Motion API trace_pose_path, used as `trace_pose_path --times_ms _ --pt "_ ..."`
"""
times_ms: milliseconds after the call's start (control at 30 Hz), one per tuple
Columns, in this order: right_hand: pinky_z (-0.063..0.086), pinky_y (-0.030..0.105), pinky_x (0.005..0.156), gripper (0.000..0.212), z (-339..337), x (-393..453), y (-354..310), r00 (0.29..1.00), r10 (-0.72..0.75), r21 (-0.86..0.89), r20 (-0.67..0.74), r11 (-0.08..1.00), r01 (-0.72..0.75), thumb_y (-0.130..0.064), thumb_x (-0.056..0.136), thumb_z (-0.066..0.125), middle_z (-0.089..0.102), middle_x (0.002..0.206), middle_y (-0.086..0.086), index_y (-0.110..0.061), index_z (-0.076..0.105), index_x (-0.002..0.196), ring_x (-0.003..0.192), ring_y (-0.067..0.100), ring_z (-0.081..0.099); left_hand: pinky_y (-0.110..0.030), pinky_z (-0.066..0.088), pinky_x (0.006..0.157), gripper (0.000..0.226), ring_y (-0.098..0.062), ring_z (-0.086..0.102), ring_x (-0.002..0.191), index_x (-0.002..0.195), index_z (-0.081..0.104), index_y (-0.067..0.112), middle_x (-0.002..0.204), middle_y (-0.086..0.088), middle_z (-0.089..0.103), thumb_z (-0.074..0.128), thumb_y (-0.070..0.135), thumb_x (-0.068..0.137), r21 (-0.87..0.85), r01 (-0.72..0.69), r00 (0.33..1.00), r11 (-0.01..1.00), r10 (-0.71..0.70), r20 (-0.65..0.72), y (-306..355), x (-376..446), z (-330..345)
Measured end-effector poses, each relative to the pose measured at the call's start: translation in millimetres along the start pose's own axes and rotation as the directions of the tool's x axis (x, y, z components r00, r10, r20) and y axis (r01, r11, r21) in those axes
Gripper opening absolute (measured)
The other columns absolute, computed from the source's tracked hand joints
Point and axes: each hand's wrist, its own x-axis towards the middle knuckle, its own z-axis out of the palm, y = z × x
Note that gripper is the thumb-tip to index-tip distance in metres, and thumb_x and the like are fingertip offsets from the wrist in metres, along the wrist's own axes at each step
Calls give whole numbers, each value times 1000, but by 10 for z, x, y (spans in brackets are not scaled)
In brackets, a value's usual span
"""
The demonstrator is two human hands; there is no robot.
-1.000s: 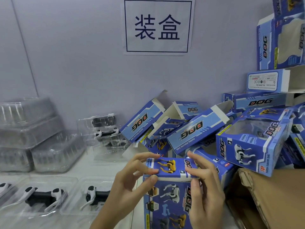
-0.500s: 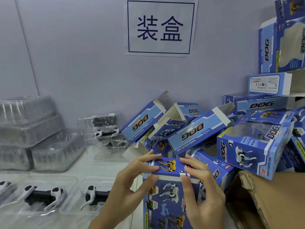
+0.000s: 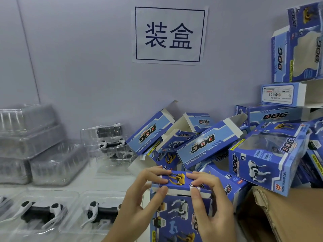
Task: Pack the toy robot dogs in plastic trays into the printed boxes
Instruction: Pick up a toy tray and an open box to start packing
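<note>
Head view: left hand (image 3: 138, 199) and right hand (image 3: 212, 203) pinch printed box (image 3: 176, 215) flap.

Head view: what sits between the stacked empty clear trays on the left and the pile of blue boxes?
In the head view, a small stack of clear trays holding black-and-white toy dogs stands against the wall between the empty clear trays and the blue boxes.

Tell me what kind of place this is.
Probably a toy factory's boxing station. A white paper wall sign reads 装盒, boxing. Blue printed DOG cartons lie heaped at the right, and black-and-white toy robot dogs in clear plastic trays wait at the left while both hands close one blue carton's lid.
</note>
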Motion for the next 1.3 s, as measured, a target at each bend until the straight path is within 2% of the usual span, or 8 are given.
trace_pose_path --times_ms 133,433,600,667,800,900,1100,1300 --pt "50 43 99 10 -18 -22 22 1000 -24 -26 6 999 24 -30 97 60 72 118 -4 -20 62 95 117 24 66 -23 48 102 5 -24 53 141 103 68 24 135 -8 68 65 24 99 -20 -17 998 1000 18 60 -26 6 -79" --pt "55 34 95 13 -146 51 69 956 -261 -183 133 942 282 -26 102 64 68 129 -8 -14 70 98 122 23 65 -55 54 101 18 -24 50 145 108 65 32 137 0 68 67 47 99 95 -78 996 992 74 45 -76 -22 -66" --pt "52 34 98 19 -137 17 115 961 -237 -141 143 956 257 -35 100 69 70 124 -12 -16 68 94 121 21 66 -53 50 106 10 -22 47 147 108 57 38 136 5 68 60 46 104 169 -141 990 975 143 5 -133 -57 13" --pt "52 31 99 20 -113 2 117 968 -216 -151 125 961 233 -38 97 72 69 124 -12 -19 66 99 121 22 65 -55 51 104 7 -24 47 148 109 61 38 135 2 69 63 42 103 128 -149 989 980 150 -1 -148 -56 8" --pt "42 25 103 29 -30 -26 103 971 -181 -209 157 955 212 -44 93 76 64 125 -10 -29 65 114 120 22 61 -40 48 112 11 -27 44 150 110 69 29 139 -4 68 71 32 100 -17 -119 993 993 118 -16 -179 -42 -20" --pt "40 24 103 22 -3 -33 111 974 -167 -225 153 954 199 -40 92 75 63 125 -10 -31 71 112 118 21 60 -37 50 109 13 -28 44 150 109 73 24 139 -5 69 76 25 97 -38 -116 993 993 115 -25 -198 -39 -49" --pt "46 35 95 17 -27 -39 99 979 -118 -217 166 964 153 -39 92 73 63 126 -11 -26 74 102 117 22 59 -58 50 105 12 -31 55 140 105 73 21 126 -3 75 75 29 97 43 -158 986 986 160 -48 -200 -49 -48" --pt "46 35 96 16 -31 -4 35 978 -105 -193 180 971 140 -40 92 72 63 131 -13 -26 74 98 116 22 59 -57 50 104 12 -30 58 137 100 73 20 123 0 76 72 32 99 98 -166 984 981 172 -52 -199 -52 -24"
